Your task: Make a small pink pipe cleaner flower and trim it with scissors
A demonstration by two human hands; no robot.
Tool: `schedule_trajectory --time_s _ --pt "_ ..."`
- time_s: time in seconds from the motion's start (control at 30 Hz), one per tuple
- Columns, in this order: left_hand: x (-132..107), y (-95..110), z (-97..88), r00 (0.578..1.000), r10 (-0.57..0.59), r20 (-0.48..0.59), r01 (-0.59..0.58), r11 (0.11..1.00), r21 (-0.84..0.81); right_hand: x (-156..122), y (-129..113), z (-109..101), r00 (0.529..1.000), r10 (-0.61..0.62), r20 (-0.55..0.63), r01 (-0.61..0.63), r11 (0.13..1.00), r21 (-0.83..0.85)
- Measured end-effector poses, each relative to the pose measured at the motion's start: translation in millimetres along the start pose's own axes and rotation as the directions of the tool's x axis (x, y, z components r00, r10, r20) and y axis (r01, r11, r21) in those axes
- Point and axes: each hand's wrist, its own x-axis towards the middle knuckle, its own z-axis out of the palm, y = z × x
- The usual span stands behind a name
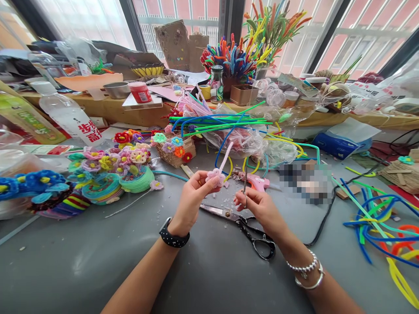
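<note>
The place looks like a craft workshop: pipe cleaners [232,124], a glue gun [258,181], scissors [233,215] and fuzzy flowers [126,159] crowd the table [81,253].

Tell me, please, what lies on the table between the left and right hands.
In the head view, the blades of the black-handled scissors and some small pale scraps lie there.

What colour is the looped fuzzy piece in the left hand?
The looped fuzzy piece in the left hand is pale pink, seen best in the head view.
</note>
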Motion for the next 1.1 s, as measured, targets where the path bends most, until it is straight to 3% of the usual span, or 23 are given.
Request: schedule_trajectory --time_s 0.13,0.27,0.4,0.67,1.1 --pt "-0.7 -0.7 0.4 0.999 -0.019 0.048 0.02 1.0 -0.013 -4.0 -5.3 -1.1 0.98 -0.134 0.148 0.182 0.906 -0.383" --pt "-2.3 0.4 1.0 0.995 -0.053 0.087 0.055 0.998 -0.025 -8.7 -6.5 1.6 0.96 -0.112 0.258 0.236 0.821 -0.52" --pt "-3.6 0.5 1.4 0.99 -0.072 0.124 0.076 0.997 -0.027 -9.9 -5.6 2.9 0.957 -0.083 0.279 0.233 0.79 -0.567" --pt "-4.4 -1.8 2.8 0.984 -0.09 0.153 0.095 0.995 -0.023 -8.6 -8.5 2.0 0.957 -0.072 0.282 0.219 0.814 -0.537" --pt "-2.9 -3.4 1.4 0.991 -0.073 0.11 0.08 0.995 -0.062 -4.8 -3.8 3.8 0.967 -0.137 0.215 0.237 0.795 -0.558"
